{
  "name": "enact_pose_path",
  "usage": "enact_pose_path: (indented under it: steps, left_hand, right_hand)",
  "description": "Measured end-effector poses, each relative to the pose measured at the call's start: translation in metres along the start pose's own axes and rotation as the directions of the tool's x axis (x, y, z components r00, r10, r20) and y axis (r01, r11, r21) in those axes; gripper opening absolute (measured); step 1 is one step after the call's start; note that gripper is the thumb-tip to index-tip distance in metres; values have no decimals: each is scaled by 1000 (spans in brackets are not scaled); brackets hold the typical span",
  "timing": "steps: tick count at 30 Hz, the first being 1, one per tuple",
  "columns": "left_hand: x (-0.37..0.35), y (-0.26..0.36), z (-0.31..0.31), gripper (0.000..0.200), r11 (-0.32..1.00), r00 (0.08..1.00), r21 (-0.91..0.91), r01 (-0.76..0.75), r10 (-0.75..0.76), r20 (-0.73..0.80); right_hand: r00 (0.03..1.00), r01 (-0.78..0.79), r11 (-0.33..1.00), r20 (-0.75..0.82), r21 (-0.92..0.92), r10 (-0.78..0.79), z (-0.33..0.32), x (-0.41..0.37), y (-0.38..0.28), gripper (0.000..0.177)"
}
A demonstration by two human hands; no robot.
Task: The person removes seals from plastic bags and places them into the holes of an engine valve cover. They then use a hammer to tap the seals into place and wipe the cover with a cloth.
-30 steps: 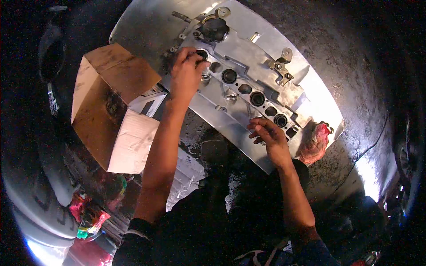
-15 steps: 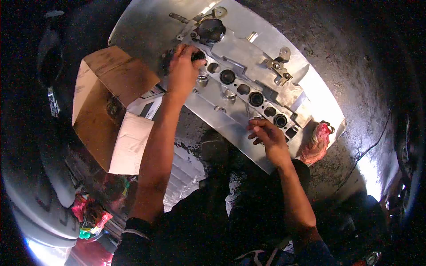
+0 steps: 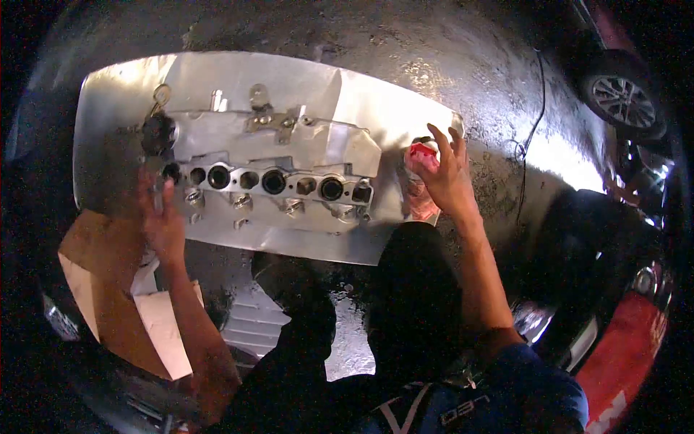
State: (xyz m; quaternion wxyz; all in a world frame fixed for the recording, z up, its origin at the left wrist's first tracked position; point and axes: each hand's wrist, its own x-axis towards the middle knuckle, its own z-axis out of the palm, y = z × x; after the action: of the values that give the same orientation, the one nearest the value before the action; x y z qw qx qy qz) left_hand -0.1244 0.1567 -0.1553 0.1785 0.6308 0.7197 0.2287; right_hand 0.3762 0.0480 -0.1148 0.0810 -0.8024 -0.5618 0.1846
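A silvery engine valve cover [image 3: 318, 148] with a row of dark round and squarish ports lies on a curved metal panel [image 3: 289, 83]. My left hand [image 3: 165, 224] is at the cover's left end, in shadow, with its fingers stretched upward and apart beside the leftmost port. A round black cap [image 3: 157, 134] sits just above those fingertips. At the panel's right end lies a crumpled pink-red bundle [image 3: 421, 199]. Over it is my right hand [image 3: 452, 177], open, with the thumb across the bundle's upper part and the fingers spread above.
An opened cardboard box [image 3: 108, 289] stands at the lower left, beneath my left forearm. Dark, wet-looking floor [image 3: 491, 94] surrounds the panel, and a thin cable [image 3: 538, 108] runs over it. A car wheel [image 3: 622, 98] and a red panel [image 3: 625, 354] are on the right.
My right hand has moved from the cover's ports to the pink-red bundle and spread its fingers. The left stays at the cover's left end. The view has turned and shifted right.
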Motion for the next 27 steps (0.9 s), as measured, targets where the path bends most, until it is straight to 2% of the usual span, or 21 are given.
enact_pose_path:
  steps: [2, 4, 5, 6, 8, 10, 11, 14, 18, 19, 20, 22, 25, 27]
  left_hand:
    - [5, 15, -11, 62, 994, 998, -110, -7, 0, -66]
    - [23, 25, -18, 60, 963, 994, -264, 48, -73, -86]
    - [29, 30, -20, 60, 939, 989, -334, 80, -117, -91]
    - [32, 37, -18, 61, 938, 994, -346, 11, -48, -97]
    - [49, 49, -21, 62, 931, 987, -341, -132, 93, -130]
    - [70, 47, -19, 63, 934, 985, -316, -167, 146, -88]
    - [78, 47, -15, 64, 932, 984, -314, -181, 169, -65]
    - [88, 54, -3, 67, 950, 965, -313, 18, 65, 255]
    - [73, 69, 22, 67, 961, 991, -260, -96, 116, 63]
    - [73, 75, 18, 64, 973, 994, -228, -40, 61, 86]
    - [72, 75, 17, 63, 976, 995, -206, -75, 87, 53]
    - [72, 77, 20, 60, 976, 990, -165, -140, 141, -5]
    - [75, 73, 23, 58, 967, 991, -217, -132, 137, 7]
    - [74, 75, 22, 57, 970, 993, -215, -112, 118, 13]
  right_hand:
    - [999, -29, 995, 37, -96, 32, 13, -13, 23, 102]
    - [998, -63, 995, 14, -74, 64, 32, -26, 35, 108]
    - [999, -38, 999, 10, 20, 37, 39, -31, 39, 107]
    - [997, -73, 997, 17, -4, 74, 42, -33, 42, 105]
    - [992, -122, 992, 37, -24, 123, 55, -31, 39, 99]
    - [970, -237, 970, 77, 61, 232, 47, -27, 28, 100]
    - [979, -199, 980, 61, 24, 197, 48, -28, 33, 99]
    - [995, -96, 995, -3, -39, 96, 51, -32, 49, 98]
    - [997, -77, 997, -18, -2, 77, 50, -34, 53, 96]
    - [996, -83, 992, -2, 91, 84, 52, -35, 62, 95]
    - [995, -91, 966, -20, 244, 99, 55, -33, 69, 92]
    - [990, -136, 922, 14, 361, 141, 49, -31, 66, 89]
    - [992, 8, 977, -124, 213, 18, 53, -35, 58, 81]
    - [980, 24, 988, -200, 153, 7, 60, -34, 58, 75]
